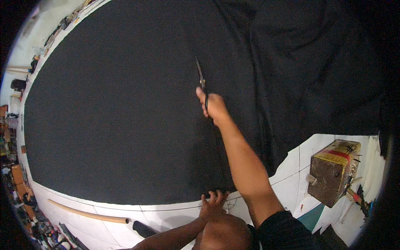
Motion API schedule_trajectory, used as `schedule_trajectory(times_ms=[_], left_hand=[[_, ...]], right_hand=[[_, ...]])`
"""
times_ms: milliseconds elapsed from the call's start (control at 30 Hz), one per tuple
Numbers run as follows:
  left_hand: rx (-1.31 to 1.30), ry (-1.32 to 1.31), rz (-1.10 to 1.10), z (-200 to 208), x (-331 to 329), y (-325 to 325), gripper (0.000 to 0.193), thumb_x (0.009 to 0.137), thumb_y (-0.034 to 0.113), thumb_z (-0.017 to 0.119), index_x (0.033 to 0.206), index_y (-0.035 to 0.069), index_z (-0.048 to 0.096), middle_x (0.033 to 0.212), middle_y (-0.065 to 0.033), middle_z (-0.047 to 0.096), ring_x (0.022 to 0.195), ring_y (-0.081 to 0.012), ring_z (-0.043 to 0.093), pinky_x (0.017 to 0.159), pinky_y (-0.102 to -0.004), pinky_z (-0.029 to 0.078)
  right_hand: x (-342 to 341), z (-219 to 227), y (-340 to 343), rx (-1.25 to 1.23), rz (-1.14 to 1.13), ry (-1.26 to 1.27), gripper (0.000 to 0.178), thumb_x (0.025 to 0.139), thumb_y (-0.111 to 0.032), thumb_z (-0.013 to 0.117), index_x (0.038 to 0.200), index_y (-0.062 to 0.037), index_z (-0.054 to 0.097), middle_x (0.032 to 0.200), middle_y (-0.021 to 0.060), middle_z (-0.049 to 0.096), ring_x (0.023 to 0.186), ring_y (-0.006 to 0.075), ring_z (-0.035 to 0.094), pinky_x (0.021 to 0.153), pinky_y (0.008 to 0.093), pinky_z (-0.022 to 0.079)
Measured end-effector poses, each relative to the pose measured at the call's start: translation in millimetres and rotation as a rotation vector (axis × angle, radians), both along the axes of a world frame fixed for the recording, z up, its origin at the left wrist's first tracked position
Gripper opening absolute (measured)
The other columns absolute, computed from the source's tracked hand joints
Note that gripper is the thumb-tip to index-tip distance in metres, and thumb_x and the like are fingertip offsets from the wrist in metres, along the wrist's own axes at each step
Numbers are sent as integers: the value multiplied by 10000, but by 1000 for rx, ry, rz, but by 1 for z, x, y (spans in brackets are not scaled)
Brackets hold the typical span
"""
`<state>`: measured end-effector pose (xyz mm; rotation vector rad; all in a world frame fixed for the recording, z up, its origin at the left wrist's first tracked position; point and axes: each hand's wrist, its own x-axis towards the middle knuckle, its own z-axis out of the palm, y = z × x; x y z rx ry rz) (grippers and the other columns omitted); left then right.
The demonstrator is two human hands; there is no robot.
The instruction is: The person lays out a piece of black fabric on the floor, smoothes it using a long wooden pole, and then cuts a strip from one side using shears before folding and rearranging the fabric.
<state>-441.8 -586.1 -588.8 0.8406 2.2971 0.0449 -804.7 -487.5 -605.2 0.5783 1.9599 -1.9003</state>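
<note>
A wide sheet of black fabric [112, 104] lies spread over the white tiled floor. My right hand [214, 106] reaches far out over it, closed round the black handles of a pair of scissors [201, 73]. The long blades point away from me, along the fabric; how far apart they stand is hard to make out. A faint line runs in the fabric from below the scissors toward me, beside my right forearm. At the near edge of the fabric, my left hand [213, 204] rests with its fingers apart on the border.
Folds of the fabric [300, 62] bunch up on the right. A worn brown and yellow box [331, 173] stands at the lower right, with tools behind it. On the near-left tiles lie a brown tube [89, 214] and a dark object [143, 228]. Clutter lines the left wall.
</note>
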Motion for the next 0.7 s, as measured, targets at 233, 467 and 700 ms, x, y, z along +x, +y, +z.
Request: schedule_trajectory(times_ms=[233,467,700], left_hand=[[-39,99,-57,-2,6,1,890,822,659,567,1543,237,263,1383,-137,376,1227,-363,421,885,-628,467],[-36,76,-69,0,1,-2,853,831,691,481,1534,246,292,1366,-124,400,1216,-345,429,856,-640,466],[-77,76,-146,-4,2,6,829,854,636,514,1543,240,276,1364,-151,427,1198,-354,468,835,-604,492]], right_hand=[[-88,7,-9,-22,-54,-106,581,878,-588,640,654,-63,530,540,51,500,426,146,472,395,326,354],[-88,-12,-8,-10,-54,28,582,867,-576,661,630,-60,532,546,53,504,419,158,468,404,336,358],[-162,3,-2,87,8,-57,626,847,-601,663,585,-51,521,521,73,520,413,208,482,440,379,388]])
